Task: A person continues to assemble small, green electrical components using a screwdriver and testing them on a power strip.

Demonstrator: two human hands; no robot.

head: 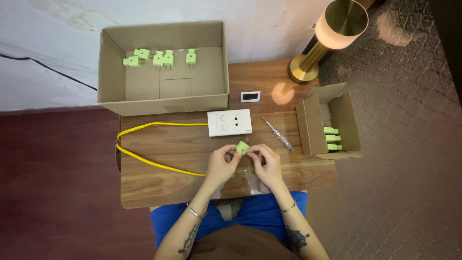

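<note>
Left hand and right hand both pinched on small green plug, held just above counter near centre. Head view only. White socket plate at 12 o'clock of plug, yellow cable trailing to 9 o'clock, screwdriver at 2 o'clock. Large cardboard box with more green plugs at 11 o'clock, small box at 3 o'clock. Plug likely light, rigid plastic, slightly slick; best gripped on flat body sides, clear of prongs.
</note>
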